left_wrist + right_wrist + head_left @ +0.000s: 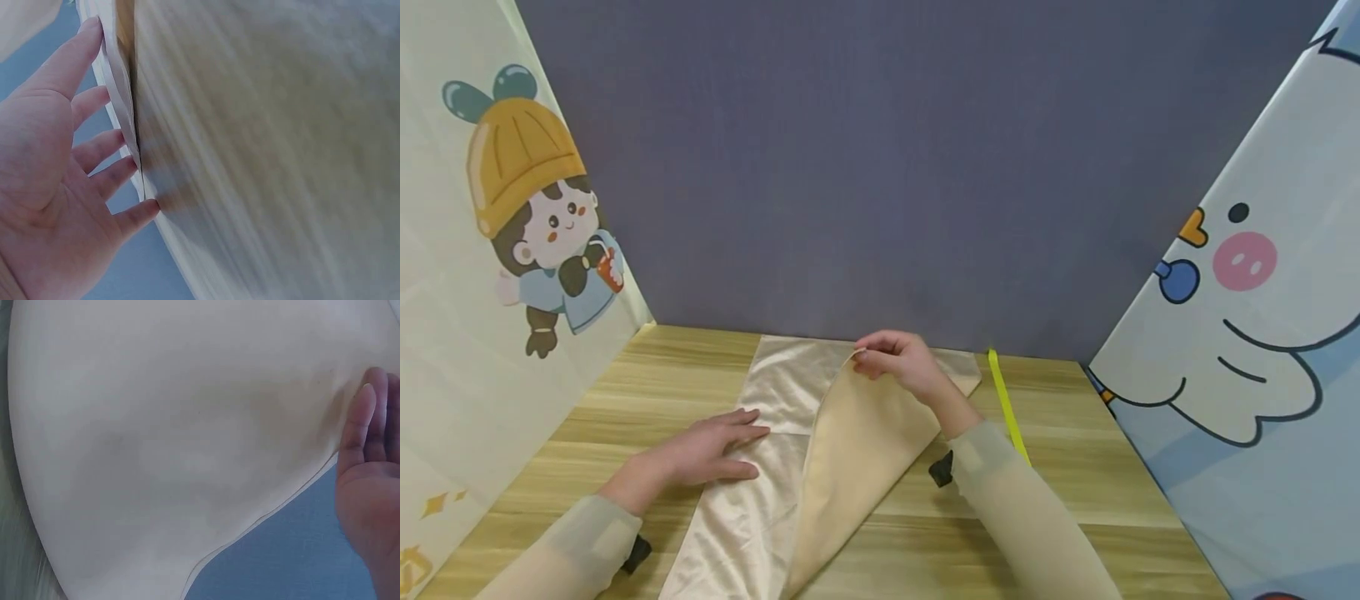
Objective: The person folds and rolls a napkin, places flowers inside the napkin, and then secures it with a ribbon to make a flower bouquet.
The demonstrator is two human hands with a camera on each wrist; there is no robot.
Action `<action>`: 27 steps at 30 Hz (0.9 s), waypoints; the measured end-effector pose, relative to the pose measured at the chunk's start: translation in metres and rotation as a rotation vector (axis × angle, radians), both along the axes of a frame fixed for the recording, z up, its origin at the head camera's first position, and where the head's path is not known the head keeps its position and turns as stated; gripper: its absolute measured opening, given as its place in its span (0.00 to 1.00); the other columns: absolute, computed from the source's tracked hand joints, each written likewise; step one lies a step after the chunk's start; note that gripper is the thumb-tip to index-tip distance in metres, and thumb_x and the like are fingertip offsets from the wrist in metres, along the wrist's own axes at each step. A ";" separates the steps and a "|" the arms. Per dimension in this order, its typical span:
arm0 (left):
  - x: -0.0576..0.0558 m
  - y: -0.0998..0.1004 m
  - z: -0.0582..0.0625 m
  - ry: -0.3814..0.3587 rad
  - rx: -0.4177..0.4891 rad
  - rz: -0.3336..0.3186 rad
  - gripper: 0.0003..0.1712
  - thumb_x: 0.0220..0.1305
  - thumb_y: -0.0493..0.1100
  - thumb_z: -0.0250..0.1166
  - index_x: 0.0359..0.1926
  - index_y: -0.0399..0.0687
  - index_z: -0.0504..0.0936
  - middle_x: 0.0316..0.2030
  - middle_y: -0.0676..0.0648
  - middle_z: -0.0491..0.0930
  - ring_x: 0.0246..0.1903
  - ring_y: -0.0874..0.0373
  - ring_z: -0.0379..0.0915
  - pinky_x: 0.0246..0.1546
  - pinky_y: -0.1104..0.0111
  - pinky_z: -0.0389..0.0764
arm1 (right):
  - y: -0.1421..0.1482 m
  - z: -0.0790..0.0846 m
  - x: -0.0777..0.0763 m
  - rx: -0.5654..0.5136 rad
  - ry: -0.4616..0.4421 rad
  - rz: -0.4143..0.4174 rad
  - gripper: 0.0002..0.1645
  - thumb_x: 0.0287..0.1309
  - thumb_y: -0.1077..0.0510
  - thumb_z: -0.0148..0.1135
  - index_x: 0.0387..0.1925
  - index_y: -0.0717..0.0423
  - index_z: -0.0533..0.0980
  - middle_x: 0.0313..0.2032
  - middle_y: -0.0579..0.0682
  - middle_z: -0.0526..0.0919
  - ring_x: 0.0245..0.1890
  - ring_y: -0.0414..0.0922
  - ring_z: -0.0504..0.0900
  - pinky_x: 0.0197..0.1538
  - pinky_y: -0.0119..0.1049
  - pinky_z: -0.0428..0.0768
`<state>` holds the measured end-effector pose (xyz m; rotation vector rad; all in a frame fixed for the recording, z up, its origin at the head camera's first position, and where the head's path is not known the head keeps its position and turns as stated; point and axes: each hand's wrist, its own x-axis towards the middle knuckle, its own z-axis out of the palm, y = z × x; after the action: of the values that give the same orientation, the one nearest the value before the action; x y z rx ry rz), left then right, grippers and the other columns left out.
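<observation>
A shiny beige cloth with a seam across it lies lengthwise on the wooden table. Its right side is lifted and folded over to the left, showing a matte tan underside. My right hand pinches the flap's edge near the far end, thumb against fingers. In the right wrist view the underside fills most of the picture beside that hand. Spread fingers of my left hand rest on the cloth's left border. The left wrist view shows those fingertips along the cloth's thin edge.
A yellow strip lies on the wooden table right of the cloth, partly behind the right sleeve. A dark grey panel stands at the back. Panels with cartoon figures flank both sides.
</observation>
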<state>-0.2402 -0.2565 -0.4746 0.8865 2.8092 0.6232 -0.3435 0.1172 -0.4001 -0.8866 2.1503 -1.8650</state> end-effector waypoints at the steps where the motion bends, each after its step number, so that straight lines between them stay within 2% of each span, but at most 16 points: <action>1: 0.000 0.000 0.001 0.002 0.000 0.000 0.42 0.72 0.63 0.72 0.75 0.43 0.79 0.79 0.29 0.67 0.77 0.22 0.61 0.72 0.26 0.66 | -0.003 -0.002 -0.002 -0.003 0.001 -0.004 0.16 0.75 0.67 0.66 0.59 0.72 0.82 0.42 0.39 0.94 0.41 0.38 0.93 0.44 0.34 0.89; 10: 0.001 -0.001 0.003 0.009 -0.010 0.004 0.41 0.72 0.64 0.73 0.75 0.44 0.79 0.79 0.29 0.67 0.78 0.22 0.61 0.73 0.27 0.66 | -0.022 -0.005 -0.015 -0.016 0.011 -0.038 0.17 0.76 0.64 0.67 0.59 0.71 0.83 0.43 0.43 0.94 0.40 0.37 0.93 0.43 0.34 0.89; 14: 0.001 -0.001 0.002 0.008 0.001 -0.004 0.42 0.72 0.63 0.73 0.75 0.43 0.79 0.79 0.28 0.67 0.77 0.22 0.62 0.73 0.27 0.66 | -0.029 0.000 -0.021 -0.019 0.014 -0.052 0.17 0.75 0.64 0.67 0.59 0.71 0.83 0.43 0.45 0.95 0.39 0.38 0.93 0.42 0.34 0.89; 20: -0.001 -0.001 0.000 0.035 0.004 -0.015 0.41 0.71 0.63 0.72 0.74 0.44 0.80 0.78 0.28 0.69 0.76 0.22 0.64 0.71 0.27 0.68 | -0.040 0.009 -0.032 0.006 0.032 -0.075 0.15 0.76 0.61 0.68 0.58 0.65 0.86 0.46 0.51 0.94 0.40 0.39 0.93 0.43 0.35 0.89; 24: -0.001 0.000 0.000 0.029 0.006 -0.015 0.39 0.71 0.59 0.74 0.73 0.41 0.80 0.78 0.28 0.70 0.76 0.23 0.65 0.70 0.26 0.68 | -0.050 0.011 -0.040 0.008 0.018 -0.072 0.15 0.76 0.60 0.68 0.58 0.63 0.86 0.47 0.51 0.94 0.41 0.39 0.93 0.44 0.35 0.89; 27: -0.002 -0.002 0.001 0.024 0.035 -0.015 0.39 0.71 0.56 0.73 0.74 0.38 0.78 0.78 0.28 0.69 0.76 0.23 0.64 0.70 0.26 0.68 | -0.056 0.011 -0.044 -0.001 0.009 -0.066 0.16 0.76 0.60 0.68 0.59 0.65 0.85 0.47 0.51 0.94 0.41 0.39 0.93 0.44 0.35 0.89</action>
<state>-0.2421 -0.2585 -0.4736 0.9260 2.8185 0.6668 -0.3872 0.0617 -0.3886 -0.8352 2.2101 -1.8966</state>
